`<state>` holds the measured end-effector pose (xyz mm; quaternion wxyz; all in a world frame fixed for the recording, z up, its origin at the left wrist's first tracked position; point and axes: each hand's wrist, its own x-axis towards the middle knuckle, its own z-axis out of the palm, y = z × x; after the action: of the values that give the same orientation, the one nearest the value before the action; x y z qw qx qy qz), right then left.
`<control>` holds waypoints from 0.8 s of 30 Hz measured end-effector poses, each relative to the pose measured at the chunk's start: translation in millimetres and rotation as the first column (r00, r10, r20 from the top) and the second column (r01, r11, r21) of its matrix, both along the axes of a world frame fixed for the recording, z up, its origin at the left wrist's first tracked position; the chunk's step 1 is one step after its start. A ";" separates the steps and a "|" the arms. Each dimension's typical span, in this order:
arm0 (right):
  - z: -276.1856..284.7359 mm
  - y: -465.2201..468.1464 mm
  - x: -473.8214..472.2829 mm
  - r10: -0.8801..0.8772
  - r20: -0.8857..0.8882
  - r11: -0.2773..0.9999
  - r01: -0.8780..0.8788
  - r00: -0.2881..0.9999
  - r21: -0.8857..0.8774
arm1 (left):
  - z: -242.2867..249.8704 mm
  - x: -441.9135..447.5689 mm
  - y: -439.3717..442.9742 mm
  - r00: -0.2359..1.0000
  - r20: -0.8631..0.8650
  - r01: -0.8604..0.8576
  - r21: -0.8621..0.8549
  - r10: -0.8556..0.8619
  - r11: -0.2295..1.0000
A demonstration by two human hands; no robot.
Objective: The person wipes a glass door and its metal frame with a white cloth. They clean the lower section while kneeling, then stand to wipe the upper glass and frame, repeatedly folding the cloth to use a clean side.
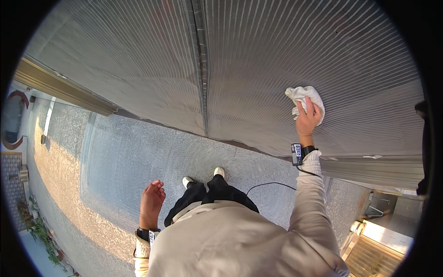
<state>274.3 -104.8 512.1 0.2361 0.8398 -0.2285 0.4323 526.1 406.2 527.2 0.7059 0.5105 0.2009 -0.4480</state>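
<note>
A crumpled white cloth (306,98) lies flat under my right hand (308,119), whose fingers press it against a grey ribbed curtain panel (256,86). Left of it, a dark vertical seam (202,69) parts this panel from another ribbed one (138,62). My left hand (152,199) hangs low beside my body, fingers loosely curled, with nothing seen in it and touching nothing. Each wrist wears a black strap with a small device; the right one (297,154) trails a black cable (271,183).
Speckled stone floor (128,149) lies under my white shoes (219,171). Moulded frame pieces flank the panels at left (69,88) and right (373,168). Potted plants (41,235) line the far left. At lower right are a wooden slatted surface (373,256) and a small round container (358,228).
</note>
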 end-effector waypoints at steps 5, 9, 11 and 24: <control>-108.4 27.3 10.6 0.228 -0.341 0.825 0.005 0.912 0.565 | 9.6 -8.8 2.1 1.000 0.015 -0.025 0.009 0.025 1.000; -161.1 50.9 34.4 0.298 -0.169 0.568 -0.032 0.939 0.823 | 12.1 -17.8 2.1 0.998 -0.004 -0.061 -0.031 0.061 0.998; -168.2 71.4 56.2 0.253 0.219 0.175 -0.268 0.942 0.947 | 11.6 -20.9 5.4 0.997 -0.014 -0.078 -0.030 0.078 0.997; -32.4 219.4 112.3 -0.542 0.670 -0.840 -0.317 0.507 -0.440 | -0.1 -20.6 23.0 0.986 0.013 -0.166 -0.099 0.168 0.981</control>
<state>386.5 114.6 479.6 0.9941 -0.0819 0.0403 -0.0587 505.5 429.3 527.1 0.7672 0.4614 0.2133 -0.3912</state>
